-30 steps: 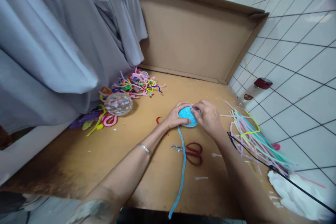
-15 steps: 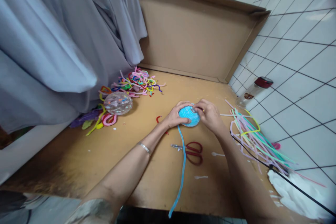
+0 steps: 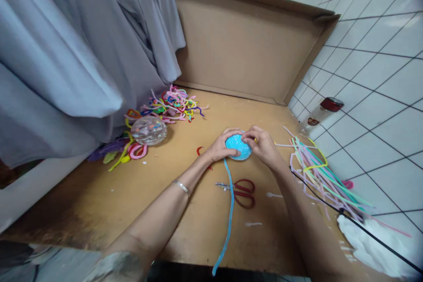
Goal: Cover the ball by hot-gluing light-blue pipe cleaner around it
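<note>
A round blue coil of pipe cleaner [image 3: 238, 146] is held just above the middle of the table. My left hand [image 3: 222, 146] wraps its left side, thumb across the front and fingers over the far edge. My right hand [image 3: 259, 141] is closed, its thumb and fingertips pinching at the coil's upper right edge; what lies between those fingertips is too small to make out. From the coil a loose blue tail [image 3: 231, 207] runs down toward the table's near edge, crossing over red-handled scissors [image 3: 243, 193]. Small red pipe cleaner scraps [image 3: 199, 150] lie left of the coil.
A tangle of coloured pipe cleaners [image 3: 175, 103] and a clear round container [image 3: 149, 130] sit at the left. Straight pipe cleaners [image 3: 317, 167], a red-lidded bottle [image 3: 319, 116], a black cable [image 3: 376, 232] and white wadding [image 3: 373, 242] lie along the tiled wall. A cardboard panel [image 3: 238, 44] stands behind.
My right fingertips have shifted slightly on the coil's upper right edge. The left hand, the coil and its blue tail are nearly unchanged.
</note>
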Tool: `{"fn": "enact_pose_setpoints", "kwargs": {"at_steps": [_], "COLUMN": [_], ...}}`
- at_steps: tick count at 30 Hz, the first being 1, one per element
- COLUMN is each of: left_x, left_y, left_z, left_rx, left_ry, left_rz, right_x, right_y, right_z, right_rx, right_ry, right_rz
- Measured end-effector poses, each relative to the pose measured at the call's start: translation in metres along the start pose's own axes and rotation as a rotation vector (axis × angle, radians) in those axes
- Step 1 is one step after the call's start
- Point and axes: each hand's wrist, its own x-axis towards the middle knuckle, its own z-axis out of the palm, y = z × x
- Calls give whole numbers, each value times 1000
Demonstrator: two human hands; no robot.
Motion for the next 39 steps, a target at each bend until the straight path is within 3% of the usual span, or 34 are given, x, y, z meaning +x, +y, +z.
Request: {"fn": "enact_pose_setpoints", "kwargs": {"at_steps": [20,39], "left_x": [-1,-1], "left_y": [6,2], "left_z": [3,5], "left_rx": [190,158], "left_ry": [22,49], "left_rz": [106,170], "right_x": [0,0], "right_y": [3,6], "right_z": [0,2], "right_rx": [57,126], "right_ry": [20,86], "right_rz": [24,81]}}
